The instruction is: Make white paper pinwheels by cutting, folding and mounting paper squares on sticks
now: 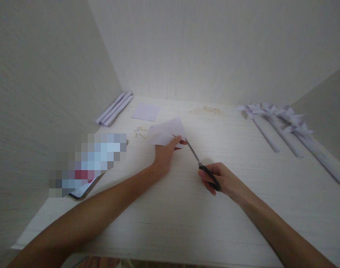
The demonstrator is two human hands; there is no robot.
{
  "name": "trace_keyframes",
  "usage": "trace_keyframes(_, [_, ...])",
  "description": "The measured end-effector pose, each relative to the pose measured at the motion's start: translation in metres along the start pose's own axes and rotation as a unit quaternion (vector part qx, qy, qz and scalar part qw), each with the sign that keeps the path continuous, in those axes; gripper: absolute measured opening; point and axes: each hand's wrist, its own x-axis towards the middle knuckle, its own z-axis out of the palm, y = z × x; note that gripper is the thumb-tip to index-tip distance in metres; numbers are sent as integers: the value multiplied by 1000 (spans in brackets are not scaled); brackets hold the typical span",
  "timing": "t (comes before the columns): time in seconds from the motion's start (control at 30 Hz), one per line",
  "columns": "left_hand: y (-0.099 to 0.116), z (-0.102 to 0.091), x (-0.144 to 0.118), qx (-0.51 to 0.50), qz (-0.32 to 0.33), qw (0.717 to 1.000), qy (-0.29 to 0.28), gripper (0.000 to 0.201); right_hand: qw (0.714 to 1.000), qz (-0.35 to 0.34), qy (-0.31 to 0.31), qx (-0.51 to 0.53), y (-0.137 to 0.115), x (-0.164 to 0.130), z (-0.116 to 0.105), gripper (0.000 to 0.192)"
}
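My left hand [166, 154] pinches the lower edge of a folded white paper sheet [166, 132] and lifts it a little above the pale desk [186, 208]. My right hand [224, 180] grips black-handled scissors [205, 167]. Their blades point up and left, and the tips touch the paper's lower right edge beside my left thumb.
Rolled paper tubes [114, 108] lie at the back left by the wall, with a flat square sheet [146, 111] and small pins [139, 131] nearby. Paper pinwheels on rolled sticks [281, 123] lie at the right. A blurred flat object [87, 163] rests near the left wall.
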Motion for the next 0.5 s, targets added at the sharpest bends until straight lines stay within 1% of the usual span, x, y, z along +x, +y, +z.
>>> trace_keyframes(0.5, [1,1,-1,-7,-2,1000,-1,10,1000,-2,0,5,4,1,0,44])
